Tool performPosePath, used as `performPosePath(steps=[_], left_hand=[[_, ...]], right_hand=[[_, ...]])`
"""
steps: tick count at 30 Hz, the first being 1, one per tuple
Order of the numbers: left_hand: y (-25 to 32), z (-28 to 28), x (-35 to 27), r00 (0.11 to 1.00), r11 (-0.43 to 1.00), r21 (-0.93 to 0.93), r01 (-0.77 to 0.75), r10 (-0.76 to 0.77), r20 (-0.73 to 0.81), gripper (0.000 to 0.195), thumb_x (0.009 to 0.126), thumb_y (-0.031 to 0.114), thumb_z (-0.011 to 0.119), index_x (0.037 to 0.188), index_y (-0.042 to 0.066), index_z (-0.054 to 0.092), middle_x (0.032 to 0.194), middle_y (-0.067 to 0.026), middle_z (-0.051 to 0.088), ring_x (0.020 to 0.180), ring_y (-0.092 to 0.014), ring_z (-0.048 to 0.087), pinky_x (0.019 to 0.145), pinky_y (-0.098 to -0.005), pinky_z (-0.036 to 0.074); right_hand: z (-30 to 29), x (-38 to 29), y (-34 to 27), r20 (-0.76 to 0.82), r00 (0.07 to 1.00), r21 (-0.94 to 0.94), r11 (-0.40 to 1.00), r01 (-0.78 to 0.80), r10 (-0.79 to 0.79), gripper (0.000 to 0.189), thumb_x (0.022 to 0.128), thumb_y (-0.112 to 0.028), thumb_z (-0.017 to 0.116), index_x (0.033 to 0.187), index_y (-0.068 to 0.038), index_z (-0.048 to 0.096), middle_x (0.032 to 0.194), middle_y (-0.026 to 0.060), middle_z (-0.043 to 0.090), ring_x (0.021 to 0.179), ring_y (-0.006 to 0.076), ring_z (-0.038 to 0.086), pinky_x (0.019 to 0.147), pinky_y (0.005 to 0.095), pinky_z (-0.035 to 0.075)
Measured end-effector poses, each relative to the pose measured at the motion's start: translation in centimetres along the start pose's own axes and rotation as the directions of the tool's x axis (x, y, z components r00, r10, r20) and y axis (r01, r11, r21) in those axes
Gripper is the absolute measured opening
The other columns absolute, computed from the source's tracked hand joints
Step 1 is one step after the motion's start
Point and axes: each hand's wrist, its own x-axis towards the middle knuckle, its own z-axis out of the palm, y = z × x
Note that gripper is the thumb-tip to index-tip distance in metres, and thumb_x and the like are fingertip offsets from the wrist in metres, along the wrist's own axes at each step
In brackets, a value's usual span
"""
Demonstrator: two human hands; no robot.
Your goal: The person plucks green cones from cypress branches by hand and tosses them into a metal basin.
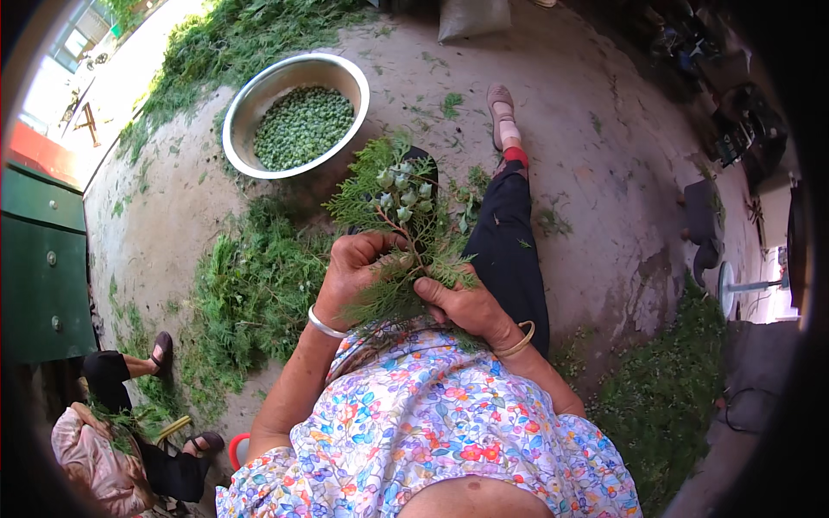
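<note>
A leafy conifer sprig [401,217] with scale-like foliage and a cluster of pale green cones near its upper end is held up in front of my lap. My left hand [363,272] is at its left side, fingers curled in at the stem and fronds. Around the lower part of the sprig, my right hand [463,301] is closed with its thumb on top. Beyond the hands, to the upper left, a wide metal basin [243,120] holds many small green cones [304,128].
Cut green branches [252,291] lie heaped left of my legs, with more piles [246,39] behind the basin and at lower right. Another person [103,453] sits at lower left, holding greenery. A green cabinet [45,265] stands left; a sack [473,19] is at the top.
</note>
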Motion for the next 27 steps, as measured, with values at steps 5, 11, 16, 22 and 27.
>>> performPosePath(steps=[5, 11, 16, 22, 27], left_hand=[[0.2, -0.1, -0.2, 0.990, 0.969, 0.241, 0.060, -0.089, 0.112, 0.010, 0.078, 0.002, 0.066, 0.082, -0.005, 0.060, 0.069, -0.0056, 0.061, 0.066, -0.011, 0.056, 0.058, -0.0290, 0.043], [-3.1, -2.7, 0.2, 0.891, 0.592, 0.800, -0.099, 0.410, -0.193, 0.010, 0.078, 0.004, 0.063, 0.084, -0.002, 0.057, 0.070, -0.0162, 0.058, 0.061, -0.026, 0.059, 0.059, -0.0362, 0.045], [-0.8, -4.9, -1.0, 0.891, 1.000, 0.008, -0.001, 0.004, -0.454, 0.010, 0.085, 0.009, 0.060, 0.090, 0.001, 0.059, 0.074, -0.0088, 0.063, 0.060, -0.014, 0.058, 0.048, -0.0238, 0.045], [1.1, -4.6, -2.2, 0.963, 0.867, -0.493, -0.077, -0.063, -0.262, 0.020, 0.087, 0.009, 0.058, 0.104, -0.001, 0.056, 0.085, -0.0125, 0.063, 0.067, -0.011, 0.058, 0.048, -0.0231, 0.046], [0.7, -1.8, -0.3, 0.930, 0.879, 0.476, -0.017, 0.189, -0.316, 0.014, 0.083, 0.012, 0.066, 0.088, 0.000, 0.062, 0.072, -0.0044, 0.063, 0.058, -0.011, 0.055, 0.050, -0.0225, 0.044]], right_hand=[[0.5, 0.0, 0.2, -0.042, 0.999, 0.025, 1.000, -0.006, 0.007, 0.011, 0.093, -0.014, 0.054, 0.093, -0.003, 0.059, 0.062, -0.0034, 0.050, 0.049, 0.0059, 0.043, 0.043, 0.0237, 0.035], [0.4, 0.4, 1.5, -0.069, 0.998, -0.020, 1.000, -0.010, 0.009, 0.019, 0.093, -0.017, 0.056, 0.080, -0.005, 0.058, 0.058, -0.0029, 0.049, 0.048, 0.0061, 0.042, 0.044, 0.0253, 0.034], [-0.1, 1.3, 4.0, -0.113, 0.986, -0.226, 0.970, 0.093, -0.121, 0.023, 0.094, -0.021, 0.055, 0.077, -0.006, 0.059, 0.052, -0.0033, 0.044, 0.047, 0.0076, 0.042, 0.048, 0.0263, 0.037], [-0.4, 2.3, 4.5, -0.076, 0.996, -0.345, 0.936, -0.076, 0.053, 0.027, 0.095, -0.024, 0.051, 0.077, -0.005, 0.059, 0.053, -0.0021, 0.047, 0.047, 0.0086, 0.042, 0.050, 0.0268, 0.038], [0.5, 2.2, 3.6, -0.122, 0.991, -0.308, 0.947, -0.092, 0.056, 0.027, 0.092, -0.020, 0.053, 0.072, -0.002, 0.056, 0.052, -0.0003, 0.049, 0.046, 0.0090, 0.043, 0.047, 0.0280, 0.037]])
